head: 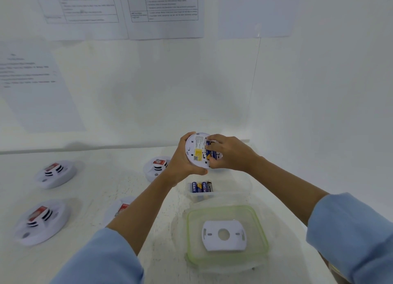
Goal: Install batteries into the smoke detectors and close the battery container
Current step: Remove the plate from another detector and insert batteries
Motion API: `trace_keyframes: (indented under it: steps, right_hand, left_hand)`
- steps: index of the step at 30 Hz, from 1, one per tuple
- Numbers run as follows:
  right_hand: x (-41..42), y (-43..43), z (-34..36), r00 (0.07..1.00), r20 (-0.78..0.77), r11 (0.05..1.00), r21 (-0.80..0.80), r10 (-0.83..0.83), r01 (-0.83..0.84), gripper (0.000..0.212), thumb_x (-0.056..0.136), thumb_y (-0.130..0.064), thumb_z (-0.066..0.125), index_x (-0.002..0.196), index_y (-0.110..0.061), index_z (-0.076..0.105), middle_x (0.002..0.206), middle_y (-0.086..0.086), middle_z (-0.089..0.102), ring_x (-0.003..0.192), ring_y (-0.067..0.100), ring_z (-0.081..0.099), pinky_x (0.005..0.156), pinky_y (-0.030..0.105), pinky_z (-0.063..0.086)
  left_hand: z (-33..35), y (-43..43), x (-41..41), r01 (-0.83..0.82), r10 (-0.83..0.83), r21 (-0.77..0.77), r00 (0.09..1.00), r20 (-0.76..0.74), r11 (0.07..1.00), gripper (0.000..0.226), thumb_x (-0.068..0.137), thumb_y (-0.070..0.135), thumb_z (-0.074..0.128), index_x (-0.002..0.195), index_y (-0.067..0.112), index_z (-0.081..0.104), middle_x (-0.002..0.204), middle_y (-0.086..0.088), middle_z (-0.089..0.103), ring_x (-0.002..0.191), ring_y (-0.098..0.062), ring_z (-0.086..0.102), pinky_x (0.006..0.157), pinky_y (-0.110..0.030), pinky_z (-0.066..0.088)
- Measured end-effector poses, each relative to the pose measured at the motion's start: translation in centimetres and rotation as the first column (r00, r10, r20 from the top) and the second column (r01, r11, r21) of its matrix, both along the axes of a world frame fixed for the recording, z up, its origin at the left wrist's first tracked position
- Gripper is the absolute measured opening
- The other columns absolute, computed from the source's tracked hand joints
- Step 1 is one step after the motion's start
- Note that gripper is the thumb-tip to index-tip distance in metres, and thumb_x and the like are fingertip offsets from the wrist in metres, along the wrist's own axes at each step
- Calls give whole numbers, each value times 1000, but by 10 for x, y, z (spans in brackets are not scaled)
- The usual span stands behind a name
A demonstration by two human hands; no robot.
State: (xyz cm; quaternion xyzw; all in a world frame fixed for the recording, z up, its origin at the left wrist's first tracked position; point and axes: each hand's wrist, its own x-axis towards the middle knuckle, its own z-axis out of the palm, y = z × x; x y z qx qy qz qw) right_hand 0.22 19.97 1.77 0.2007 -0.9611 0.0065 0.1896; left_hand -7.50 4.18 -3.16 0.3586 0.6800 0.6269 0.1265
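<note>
A clear battery container (234, 188) stands open on the right half of the worktop (102, 177). At least three loose batteries (202, 188) are packed side by side at its left end. Its green-rimmed lid (194, 241) is laid flat just beside it, toward the worktop's near edge, and one white mounting plate (224, 235) is rested on the lid.

Five smoke detectors are counted. The held detector (194, 149) is raised above the container's far side with its back turned to the camera. Its left rim is gripped by the left hand (180, 162). The right hand (230, 153) is curled over the seated batteries (209, 152) in its compartment, thumb against the lower rim; their number cannot be told.

Two detectors are set by the worktop's left edge, a far-left detector (56, 173) and a near-left detector (41, 221). A middle detector (156, 166) is partly hidden by the left wrist, and a covered detector (119, 209) is largely hidden by the left forearm.

Printed sheets (163, 4) are fixed to the wall beyond the far edge.
</note>
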Motion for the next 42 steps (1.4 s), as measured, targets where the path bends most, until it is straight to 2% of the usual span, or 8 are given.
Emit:
trace_keyframes:
  steps: [7, 10, 15, 22, 27, 34, 38, 42]
  right_hand:
    - [-1, 9, -7, 997, 69, 994, -93, -42, 49, 34, 72, -20, 66, 96, 3, 71, 107, 24, 66, 78, 35, 68, 62, 40, 58]
    - [3, 10, -5, 997, 43, 980, -186, -67, 74, 37, 80, -25, 68, 110, -3, 67, 125, 17, 58, 103, 30, 62, 84, 34, 50]
    - [1, 7, -2, 989, 110, 976, -182, -100, 119, 38, 85, -26, 64, 118, -7, 63, 135, 12, 50, 110, 26, 56, 91, 30, 45]
    - [1, 5, -2, 992, 36, 989, -84, -119, 122, 45, 80, -24, 69, 118, -1, 61, 129, 20, 53, 98, 34, 62, 82, 37, 49]
    - [3, 3, -1, 996, 73, 997, -43, -60, 63, 36, 60, -20, 74, 87, 4, 71, 93, 27, 67, 58, 33, 66, 48, 34, 53]
    - [-3, 5, -3, 998, 22, 996, -69, -62, 63, 24, 60, -16, 66, 76, 1, 73, 81, 20, 69, 48, 27, 63, 38, 28, 51]
    - [1, 11, -4, 988, 101, 967, -218, -115, 135, 30, 75, -18, 69, 98, 0, 71, 114, 22, 62, 81, 34, 65, 68, 34, 54]
    - [4, 15, -4, 977, 159, 930, -316, -145, 189, 44, 79, -33, 70, 116, -8, 64, 132, 8, 51, 107, 23, 55, 84, 22, 43]
  left_hand:
    - [-3, 0, 1, 17, -18, -19, 1000, -6, 1000, 98, 50, -2, 78, 132, 21, 28, 119, 6, 50, 107, -12, 55, 76, -20, 54]
    - [-2, -1, 1, 16, -16, -21, 1000, -12, 1000, 97, 51, -1, 78, 131, 22, 28, 119, 6, 50, 108, -12, 55, 75, -19, 53]
    - [-3, 0, 2, 8, -9, -25, 1000, -16, 1000, 98, 50, 0, 78, 131, 21, 28, 119, 6, 50, 107, -11, 55, 75, -18, 52]
    - [-2, 3, 2, 6, -7, -17, 1000, -9, 1000, 98, 49, -1, 78, 131, 22, 28, 118, 7, 50, 105, -6, 56, 73, -19, 53]
    - [-2, 3, 0, 2, -2, -13, 1000, -7, 1000, 99, 48, -1, 78, 131, 22, 28, 118, 7, 49, 105, -6, 56, 74, -20, 53]
    - [-4, 3, 4, 19, -19, -19, 1000, 3, 1000, 99, 49, -1, 78, 132, 19, 29, 119, 4, 50, 105, -9, 56, 76, -21, 54]
    - [-3, 4, 0, 37, -37, -22, 999, -1, 999, 100, 50, -9, 78, 132, 18, 28, 118, 5, 49, 102, -1, 58, 74, -20, 54]
    - [-5, 3, -4, 47, -48, -33, 999, -13, 998, 99, 56, -20, 77, 132, 18, 27, 119, 5, 47, 104, 0, 56, 72, -18, 53]
